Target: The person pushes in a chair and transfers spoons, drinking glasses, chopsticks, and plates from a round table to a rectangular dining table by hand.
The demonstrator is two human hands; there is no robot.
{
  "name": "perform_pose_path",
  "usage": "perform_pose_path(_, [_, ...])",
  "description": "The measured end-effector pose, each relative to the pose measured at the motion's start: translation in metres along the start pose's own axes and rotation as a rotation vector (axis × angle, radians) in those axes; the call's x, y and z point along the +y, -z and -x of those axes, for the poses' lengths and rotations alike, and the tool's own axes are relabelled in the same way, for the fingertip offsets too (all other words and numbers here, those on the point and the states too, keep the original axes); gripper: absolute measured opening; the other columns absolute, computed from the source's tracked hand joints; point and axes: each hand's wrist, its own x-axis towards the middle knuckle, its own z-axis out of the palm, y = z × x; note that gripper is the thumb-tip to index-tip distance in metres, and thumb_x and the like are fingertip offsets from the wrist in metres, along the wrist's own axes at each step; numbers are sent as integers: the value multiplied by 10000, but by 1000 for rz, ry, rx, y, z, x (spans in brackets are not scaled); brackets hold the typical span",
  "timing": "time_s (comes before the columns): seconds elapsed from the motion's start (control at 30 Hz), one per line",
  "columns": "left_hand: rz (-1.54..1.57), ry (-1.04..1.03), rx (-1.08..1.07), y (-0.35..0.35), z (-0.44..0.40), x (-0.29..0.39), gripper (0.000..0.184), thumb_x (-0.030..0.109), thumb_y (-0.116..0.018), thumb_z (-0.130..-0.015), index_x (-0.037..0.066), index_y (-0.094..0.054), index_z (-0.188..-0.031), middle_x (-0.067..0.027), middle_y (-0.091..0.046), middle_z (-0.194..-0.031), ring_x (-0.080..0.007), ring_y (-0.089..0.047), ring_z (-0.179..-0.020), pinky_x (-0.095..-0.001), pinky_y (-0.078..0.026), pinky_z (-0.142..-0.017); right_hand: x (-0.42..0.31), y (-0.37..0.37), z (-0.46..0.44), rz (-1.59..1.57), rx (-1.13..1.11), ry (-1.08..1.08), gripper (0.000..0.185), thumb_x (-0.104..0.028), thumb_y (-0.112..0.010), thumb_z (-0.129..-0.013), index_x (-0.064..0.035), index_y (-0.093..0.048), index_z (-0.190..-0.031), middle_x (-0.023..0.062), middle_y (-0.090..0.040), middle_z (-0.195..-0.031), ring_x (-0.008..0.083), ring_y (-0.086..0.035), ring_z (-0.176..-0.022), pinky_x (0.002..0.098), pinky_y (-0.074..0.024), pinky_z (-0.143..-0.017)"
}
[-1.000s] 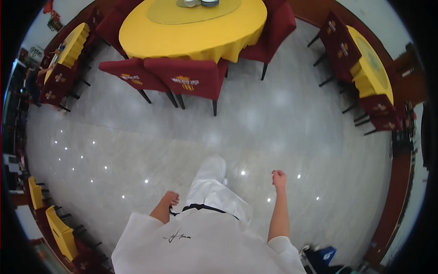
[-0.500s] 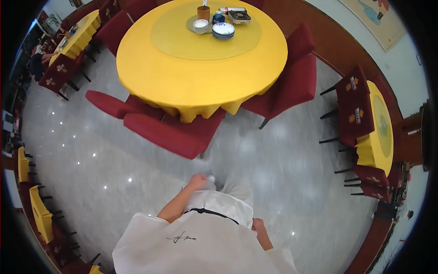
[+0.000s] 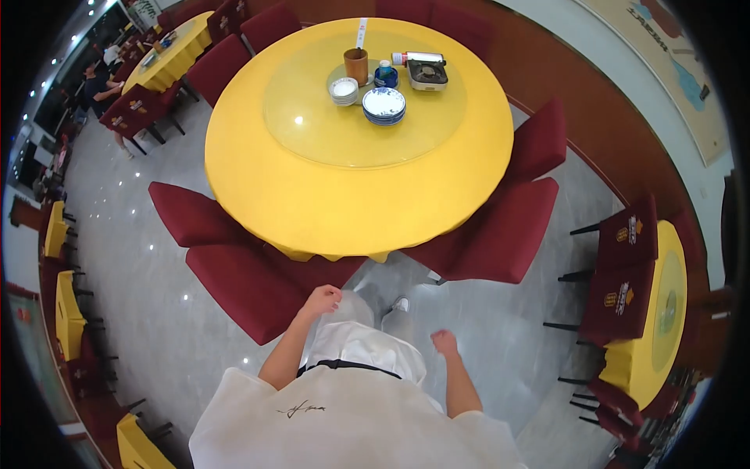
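Note:
My left hand (image 3: 323, 301) hangs in front of my left thigh, near the back of a dark red chair (image 3: 242, 293). Its fingers are loosely curled, with nothing visible in them. Out to the side of my right leg is my right hand (image 3: 444, 341), also curled and holding nothing I can see. Ahead stands a round table with a yellow cloth (image 3: 351, 203) and a glass turntable (image 3: 305, 141). On the turntable are a stack of blue-patterned plates (image 3: 384, 103), white bowls (image 3: 344, 91), a brown cup (image 3: 356, 66), a blue container (image 3: 386, 76) and a portable gas stove (image 3: 427, 74).
More red chairs (image 3: 500, 234) surround the table. To the right is another yellow-covered table (image 3: 664, 313) with chairs. Further yellow tables line the left side. A person (image 3: 101, 90) stands by the far left table (image 3: 176, 55). The floor (image 3: 141, 258) is glossy grey tile.
I have stepped closer to the round table, which now sits lower in view. My right hand has swung forward and away from my hip. One foot now shows ahead on the right.

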Motion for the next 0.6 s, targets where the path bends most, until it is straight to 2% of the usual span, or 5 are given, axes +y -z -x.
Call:
perform_pose_path(0.23, [233,42,132,-2,-38,93,211,149,-646,-871,66,-638,-1065,-32,-658,-928,-134,-636,-779,-297,-554,-690,-173,126,-138,-150,88,156,300,-276,-659,-810,5,-723,-890,116,-704,-751,200,-666,-674,345,-525,-633])
perform_pose_path(0.43, [289,-110,127,27,-141,197,471,203,-674,-879,42,-515,-1293,-101,-630,-1062,-182,-641,-907,-325,-543,-777,-228,124,-215,-159,-122,92,474,-389,-687,-781,23,-712,-1012,168,-727,-897,255,-699,-856,378,-534,-769])
perform_pose_path(0.53, [347,-111,173,44,-187,250,560,253,-698,-875,51,-467,-1343,-120,-611,-1109,-199,-634,-943,-339,-544,-787,-234,113,-264,-205,-82,81,412,-315,-703,-822,60,-708,-994,122,-709,-843,174,-657,-759,314,-518,-662])
perform_pose_path(0.57, [341,-102,146,51,-206,268,669,314,-722,-861,42,-417,-1391,-137,-591,-1144,-221,-616,-1001,-351,-539,-820,-290,154,-255,-227,-291,-163,530,-356,-709,-828,81,-654,-1123,134,-699,-845,173,-659,-773,303,-528,-625])
perform_pose_path(0.6, [334,-119,150,56,-224,284,690,326,-723,-859,35,-408,-1400,-140,-591,-1148,-226,-610,-1016,-358,-535,-834,-322,173,-256,-156,-281,-194,564,-367,-711,-829,80,-629,-1163,142,-698,-873,175,-660,-776,299,-532,-615])
